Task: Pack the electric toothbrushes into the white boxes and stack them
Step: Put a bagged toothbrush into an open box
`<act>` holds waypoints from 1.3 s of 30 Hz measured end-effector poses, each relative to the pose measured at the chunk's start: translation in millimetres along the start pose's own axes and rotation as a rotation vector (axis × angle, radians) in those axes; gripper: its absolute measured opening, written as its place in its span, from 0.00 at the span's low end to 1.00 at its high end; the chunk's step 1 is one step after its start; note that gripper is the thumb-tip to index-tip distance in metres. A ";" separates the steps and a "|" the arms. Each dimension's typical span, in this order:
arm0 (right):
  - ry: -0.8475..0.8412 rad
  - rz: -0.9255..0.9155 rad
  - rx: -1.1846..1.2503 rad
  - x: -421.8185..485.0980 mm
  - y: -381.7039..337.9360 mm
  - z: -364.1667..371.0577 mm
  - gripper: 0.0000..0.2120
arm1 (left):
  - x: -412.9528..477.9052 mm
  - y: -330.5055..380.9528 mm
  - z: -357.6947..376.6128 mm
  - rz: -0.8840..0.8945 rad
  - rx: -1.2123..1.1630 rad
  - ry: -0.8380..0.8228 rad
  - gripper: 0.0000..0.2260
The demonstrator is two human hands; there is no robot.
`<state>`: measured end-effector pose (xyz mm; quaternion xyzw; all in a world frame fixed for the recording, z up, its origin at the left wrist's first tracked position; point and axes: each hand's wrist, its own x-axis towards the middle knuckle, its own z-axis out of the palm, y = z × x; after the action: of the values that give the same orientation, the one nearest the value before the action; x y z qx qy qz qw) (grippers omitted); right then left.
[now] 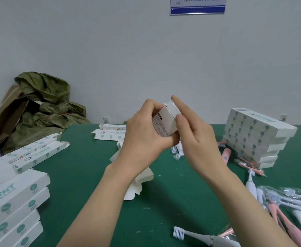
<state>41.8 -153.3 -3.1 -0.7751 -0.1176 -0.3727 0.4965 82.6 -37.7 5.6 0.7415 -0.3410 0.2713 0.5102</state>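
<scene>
My left hand (142, 138) grips a white toothbrush box (165, 122) raised above the green table (85, 175), its end pointing away from me. My right hand (197, 139) is at the box's end flap, index finger stretched straight over it and thumb against the flap. Whether a toothbrush is inside the box is hidden. Loose pink and white electric toothbrushes (286, 211) lie at the lower right, some in clear bags. A grey-white toothbrush (205, 237) lies at the bottom edge. A stack of packed white boxes (256, 138) stands at the right.
Another stack of white boxes (12, 202) fills the lower left, with open boxes (39, 152) beyond it. Flat cartons (110, 133) lie at the table's back. Loose cardboard inserts (137, 182) lie under my left forearm. A green bag (46, 107) sits at the back left.
</scene>
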 end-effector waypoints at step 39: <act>0.132 0.469 0.154 12.2 30.9 -23.0 0.12 | -7.2 -10.8 11.8 0.026 0.071 -0.063 0.22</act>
<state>56.7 -190.2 -10.5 -0.7152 0.0702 -0.2868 0.6334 87.3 -44.5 -9.9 0.7629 -0.3566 0.2664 0.4688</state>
